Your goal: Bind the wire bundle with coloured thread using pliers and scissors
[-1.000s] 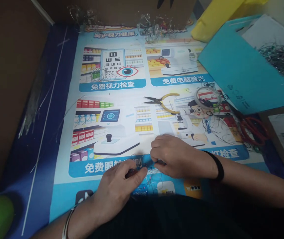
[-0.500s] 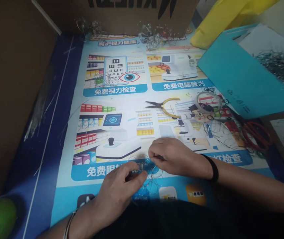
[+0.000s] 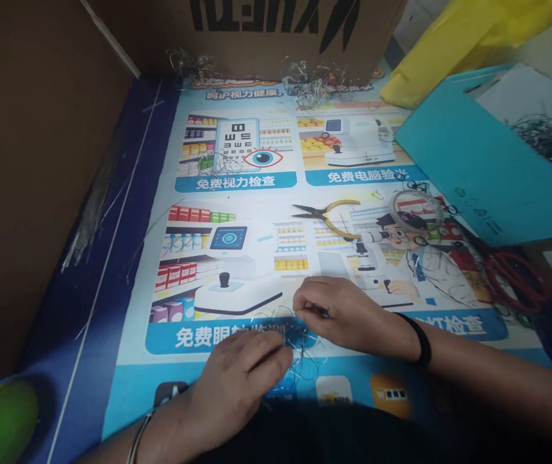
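Loose fine-wire tangle [image 3: 302, 354] lies on the printed sheet [image 3: 237, 370], near edge, between the hands; clock positions taken from it. Left hand [image 3: 247, 367] at 9, grip curled with fingers near together over the tangle's side; can't tell if it's clamped on a strand. Right hand [image 3: 343, 319] at 2, palm down, grip pinched together just above the far edge of the tangle; contents hidden. Yellow-handled pliers [image 3: 323, 213] at 12, jaws apart, tips pointing to 9. Clear ring [image 3: 393, 209] at 1. Red-handled tool [image 3: 522, 263] at 2. More wire clumps [image 3: 304, 87] far out at 12, by the cardboard box [image 3: 266, 48].
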